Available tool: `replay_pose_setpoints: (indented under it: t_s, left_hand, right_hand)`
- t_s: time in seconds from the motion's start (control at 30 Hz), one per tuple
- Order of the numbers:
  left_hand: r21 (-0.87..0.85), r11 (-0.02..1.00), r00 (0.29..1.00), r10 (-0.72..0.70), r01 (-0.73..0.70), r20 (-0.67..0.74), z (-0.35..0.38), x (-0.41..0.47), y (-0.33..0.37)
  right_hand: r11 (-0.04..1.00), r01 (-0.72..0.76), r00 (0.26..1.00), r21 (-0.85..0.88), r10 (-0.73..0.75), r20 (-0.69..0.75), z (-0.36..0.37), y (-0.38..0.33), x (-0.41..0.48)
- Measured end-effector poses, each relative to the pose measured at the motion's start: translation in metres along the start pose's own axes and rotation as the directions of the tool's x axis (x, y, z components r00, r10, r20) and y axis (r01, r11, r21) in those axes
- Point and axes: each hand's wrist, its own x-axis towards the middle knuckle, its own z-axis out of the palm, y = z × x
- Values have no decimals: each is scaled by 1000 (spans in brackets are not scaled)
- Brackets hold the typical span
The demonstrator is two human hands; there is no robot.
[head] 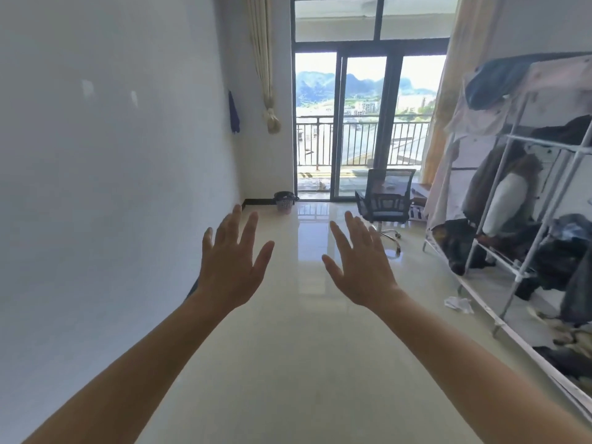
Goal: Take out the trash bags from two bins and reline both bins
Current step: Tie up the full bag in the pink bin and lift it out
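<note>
The bare left hand (232, 264) hangs in the air, fingers spread, holding nothing. Far beyond it, in the corner by the glass door, stands a small round latticed bin with a dark liner (284, 202), upright, its mouth up and its long axis vertical. The liner is probably thin, soft and light, best gathered at the rim. The right hand (362, 267) is likewise splayed and empty.

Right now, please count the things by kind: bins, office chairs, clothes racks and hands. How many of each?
bin: 1
office chair: 1
clothes rack: 1
hands: 2, left hand, right hand
Total: 5
</note>
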Motion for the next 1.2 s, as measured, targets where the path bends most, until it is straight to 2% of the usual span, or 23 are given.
replay_pose_setpoints:
  t_s: [0.1,0.27,0.43,0.57,0.73,0.97,1.2]
  left_hand:
    - [-4,1000,1000,-16,16,1,61,69,-37]
    - [-1,999,999,-33,33,41,134,208,-86]
    - [-28,1000,998,5,-3,59,213,337,-93]
    - [-27,999,996,32,-30,83,308,432,-98]
    - [-32,999,990,6,-2,144,428,561,-101]
    - [1,998,993,-55,55,103,524,736,-155]
    - [-10,988,986,-152,153,67,659,881,-255]
  right_hand:
    - [998,33,999,-51,-31,43,66,14,80]
    - [998,-1,998,-57,4,58,138,48,220]
    - [999,-52,998,-5,53,26,208,98,328]
    - [998,-69,998,16,69,11,291,150,413]
    - [992,-119,991,50,116,61,396,230,525]
    - [968,-213,974,132,200,107,501,302,730]
    - [983,-79,990,167,58,127,653,307,915]
